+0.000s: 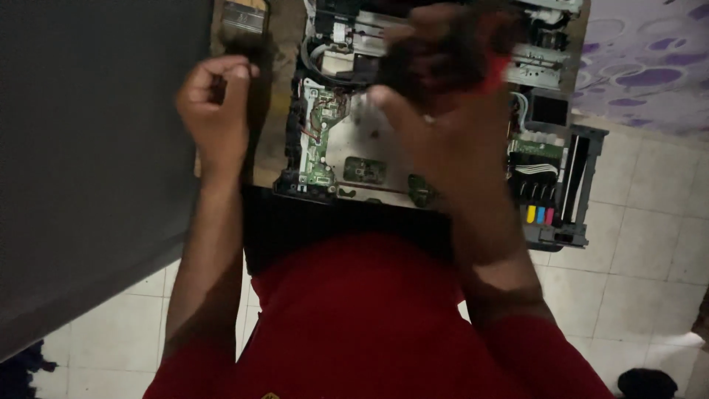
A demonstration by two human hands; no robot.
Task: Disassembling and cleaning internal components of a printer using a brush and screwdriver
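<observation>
Head view, printer: an opened printer [384,148] lies on the counter [277,89] right in front of the person, cover off, green circuit boards and white cables bare.
Head view, handling: it looks bulky and stiff in the frame but fragile inside; I judge the outer plastic frame the safe place to grip, not the boards or ribbon cables.
Head view, ink tanks: yellow, blue and pink ink tanks [539,214] sit at the unit's right end.
Head view, left hand: the left hand [216,111] hovers over the counter's left edge, fingers [236,72] curled into a loose fist; whether it pinches anything, I cannot tell.
Head view, right hand: the right hand [450,118] is up over the mechanism, blurred, fingers curled around something dark with a red part [496,72]; what it is, I cannot tell.
Head view, brush: a paintbrush [244,18] rests at the counter's far edge, apart from both hands.
</observation>
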